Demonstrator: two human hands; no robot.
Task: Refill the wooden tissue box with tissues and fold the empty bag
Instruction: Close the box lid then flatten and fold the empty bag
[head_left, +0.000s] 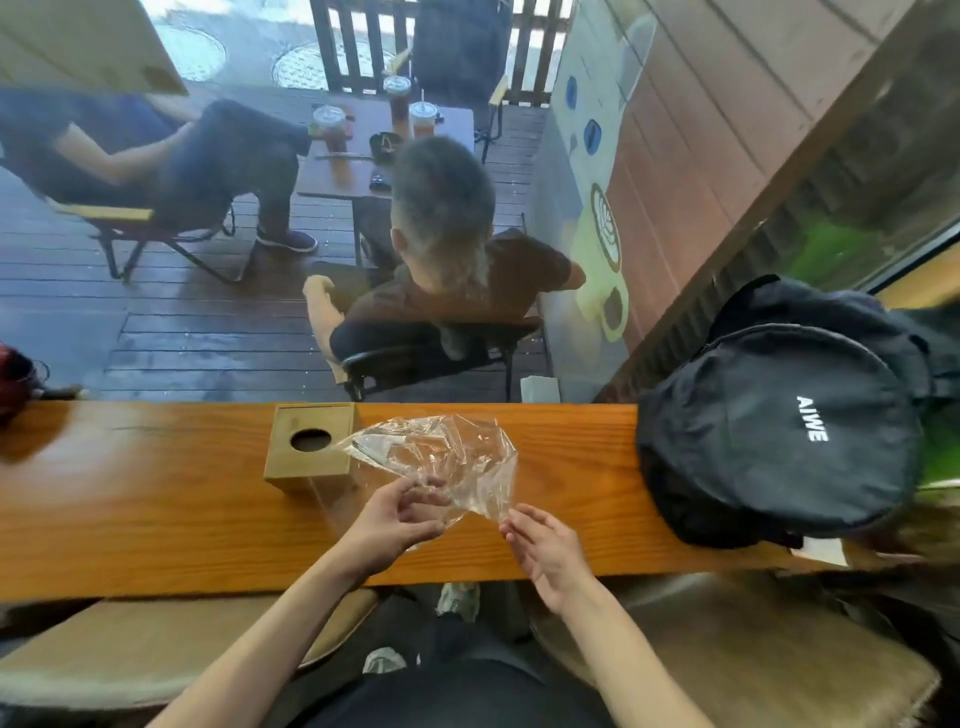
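Here the bag-folding step appears to be in hand. The left hand (395, 519) pinches the near edge of the clear empty bag (441, 457), which rises crumpled above the worktop (156, 493); the right hand (545, 545) is loosely open, its fingertips touching the bag's lower corner. The wooden tissue box (310, 447) stands just left of the bag, no tissue showing at its hole. Next, the film probably needs flattening. A black backpack (779, 431) crowds the right.
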